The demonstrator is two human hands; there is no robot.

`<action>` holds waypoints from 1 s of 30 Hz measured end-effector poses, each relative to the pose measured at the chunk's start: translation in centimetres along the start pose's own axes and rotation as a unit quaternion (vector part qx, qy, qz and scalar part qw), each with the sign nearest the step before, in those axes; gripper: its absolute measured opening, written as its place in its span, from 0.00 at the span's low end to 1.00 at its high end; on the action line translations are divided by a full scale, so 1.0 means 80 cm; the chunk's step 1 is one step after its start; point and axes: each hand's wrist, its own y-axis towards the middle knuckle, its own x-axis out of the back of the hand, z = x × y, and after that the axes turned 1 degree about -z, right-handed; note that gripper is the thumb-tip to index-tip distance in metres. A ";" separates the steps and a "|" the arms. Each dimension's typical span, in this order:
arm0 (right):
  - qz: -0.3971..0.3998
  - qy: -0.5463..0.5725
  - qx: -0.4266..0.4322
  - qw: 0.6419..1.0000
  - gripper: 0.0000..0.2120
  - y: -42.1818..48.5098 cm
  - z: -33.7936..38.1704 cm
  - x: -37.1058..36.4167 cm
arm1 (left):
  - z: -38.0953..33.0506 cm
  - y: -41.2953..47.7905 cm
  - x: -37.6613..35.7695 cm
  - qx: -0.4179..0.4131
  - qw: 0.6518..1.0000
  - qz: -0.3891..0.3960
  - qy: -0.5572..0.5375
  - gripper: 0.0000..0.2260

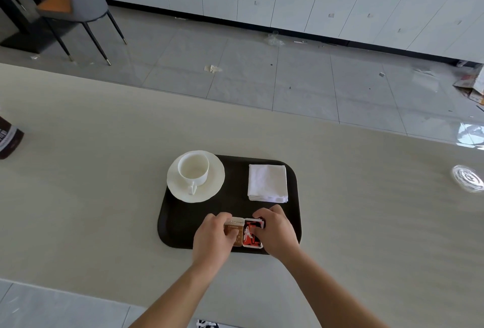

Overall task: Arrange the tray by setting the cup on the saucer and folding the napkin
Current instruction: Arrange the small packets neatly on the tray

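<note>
Nearest the camera, both hands work at the near edge of the dark tray (230, 204). The left hand (213, 236) has its fingers curled onto a brown sachet (234, 234), and the right hand (277, 230) pinches a red sachet (251, 234). The two packets lie side by side and touch.

Further back, the white cup (193, 168) already stands upright on the saucer (216, 183) at the tray's far left, handle toward the person. The napkin (267, 182) lies as a folded square at the far right.

Both named steps look done, so this seems to be a final tidying of the sachets. The next move likely calls only for squaring them to the tray edge and letting go without knocking them askew.

The tray rests on a pale countertop (104, 196).
</note>
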 end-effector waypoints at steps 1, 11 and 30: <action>-0.001 0.001 0.000 1.000 0.16 0.000 0.000 0.000 | 0.001 -0.001 0.000 -0.005 1.000 0.005 0.005 0.18; -0.001 -0.005 0.010 1.000 0.15 0.006 -0.001 -0.002 | -0.001 0.002 -0.005 0.008 1.000 0.004 0.017 0.18; -0.001 0.005 -0.005 1.000 0.18 0.006 -0.007 -0.007 | 0.001 0.003 -0.002 0.022 1.000 0.007 -0.002 0.19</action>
